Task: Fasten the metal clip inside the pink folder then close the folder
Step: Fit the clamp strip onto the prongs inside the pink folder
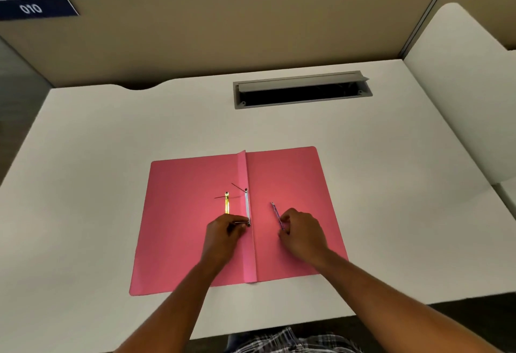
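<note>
The pink folder (pixel 181 241) lies open flat on the white desk, spine running towards me. A white fastener strip (pixel 246 204) runs along the spine, with thin metal prongs sticking up at its far end. My left hand (pixel 223 236) pinches the near metal prong at the strip's lower end. A yellow metal bar (pixel 226 203) lies on the left leaf, just above that hand. My right hand (pixel 300 234) rests on the right leaf and holds the near end of a thin dark metal bar (pixel 276 214).
The white desk (pixel 97 171) has an open cable slot (pixel 303 90) at the back. Beige partition walls stand behind and to the right. A blue sign reads "010" at the upper left. The desk's front edge is close to my body.
</note>
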Available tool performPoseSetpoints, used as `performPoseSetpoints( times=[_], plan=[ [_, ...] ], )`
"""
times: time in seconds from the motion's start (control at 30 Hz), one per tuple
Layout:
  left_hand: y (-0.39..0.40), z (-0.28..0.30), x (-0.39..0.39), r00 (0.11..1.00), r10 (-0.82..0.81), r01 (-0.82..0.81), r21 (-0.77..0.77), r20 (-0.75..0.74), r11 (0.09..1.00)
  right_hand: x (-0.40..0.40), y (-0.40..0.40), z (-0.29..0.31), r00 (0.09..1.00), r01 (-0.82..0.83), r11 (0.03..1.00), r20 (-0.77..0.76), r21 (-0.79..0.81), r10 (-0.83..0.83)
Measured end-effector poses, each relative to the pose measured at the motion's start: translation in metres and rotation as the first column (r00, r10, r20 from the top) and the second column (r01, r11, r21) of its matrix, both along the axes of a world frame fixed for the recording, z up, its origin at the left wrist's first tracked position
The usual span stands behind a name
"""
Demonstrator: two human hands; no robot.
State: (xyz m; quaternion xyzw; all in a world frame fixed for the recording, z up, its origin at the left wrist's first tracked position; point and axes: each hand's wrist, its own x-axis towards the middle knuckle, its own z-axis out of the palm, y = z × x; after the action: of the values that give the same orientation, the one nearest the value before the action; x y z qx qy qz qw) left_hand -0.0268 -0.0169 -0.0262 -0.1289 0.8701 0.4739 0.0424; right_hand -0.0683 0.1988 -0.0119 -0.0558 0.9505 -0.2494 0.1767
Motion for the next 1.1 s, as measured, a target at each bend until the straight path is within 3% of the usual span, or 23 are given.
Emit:
performPoseSetpoints(
  times=[0.17,0.37,0.53,0.7,0.9,1.1],
  plan=[
    [-0.007,-0.007,-0.005,0.997,-0.077,0.077,-0.007,-0.014,0.997,0.011,-0.014,0.001,0.964,0.246,0.937,0.164,-0.250,-0.209],
    [-0.013,-0.008,-0.010,0.988,-0.152,0.150,-0.042,-0.027,0.988,0.015,-0.040,0.008,0.829,0.535,0.690,0.460,-0.488,-0.318],
    [-0.027,-0.003,-0.030,0.996,0.003,-0.005,-0.028,-0.094,1.000,0.002,-0.056,0.020,0.797,0.584,0.593,0.532,-0.555,-0.286],
    [-0.035,0.002,-0.058,0.988,0.137,-0.124,0.182,-0.064,0.976,-0.010,-0.071,0.025,0.798,0.582,0.582,0.535,-0.568,-0.276],
    [-0.035,-0.006,-0.073,0.995,0.088,-0.074,0.267,-0.040,0.961,-0.019,-0.081,0.025,0.801,0.581,0.585,0.527,-0.566,-0.285],
    [-0.033,-0.016,-0.082,0.998,-0.007,0.020,0.205,-0.065,0.979,-0.025,-0.084,0.025,0.769,0.628,0.530,0.560,-0.569,-0.309]
  ],
)
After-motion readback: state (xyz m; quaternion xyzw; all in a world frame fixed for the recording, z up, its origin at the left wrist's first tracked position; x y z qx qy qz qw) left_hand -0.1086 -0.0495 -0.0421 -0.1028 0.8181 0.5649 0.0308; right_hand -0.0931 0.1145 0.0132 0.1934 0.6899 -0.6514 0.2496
